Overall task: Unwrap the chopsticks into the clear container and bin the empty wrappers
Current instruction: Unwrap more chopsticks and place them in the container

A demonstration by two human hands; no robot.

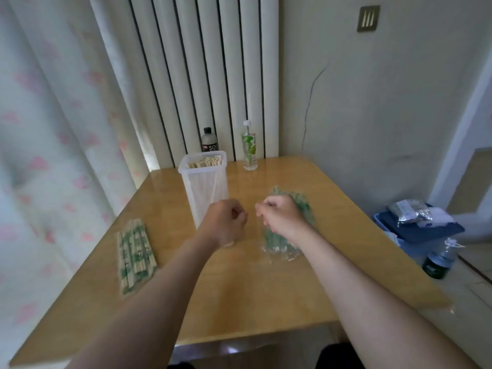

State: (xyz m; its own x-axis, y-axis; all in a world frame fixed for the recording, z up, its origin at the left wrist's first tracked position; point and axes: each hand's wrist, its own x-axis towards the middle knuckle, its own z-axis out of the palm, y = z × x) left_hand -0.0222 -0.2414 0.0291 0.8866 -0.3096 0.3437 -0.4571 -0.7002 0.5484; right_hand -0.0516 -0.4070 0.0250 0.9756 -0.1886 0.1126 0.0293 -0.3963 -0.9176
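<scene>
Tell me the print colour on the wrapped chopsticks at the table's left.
Green print on the wrapped chopsticks, head view.

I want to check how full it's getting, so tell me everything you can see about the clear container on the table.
The container is a tall, square-sided tub of frosted clear plastic with a thicker rim and no lid on. It stands upright on the wooden table, toward the far side, in front of a dark bottle. Bare chopsticks stand inside, packed toward its back, tips reaching the rim; one leans diagonally. The left hand hides its base.
</scene>
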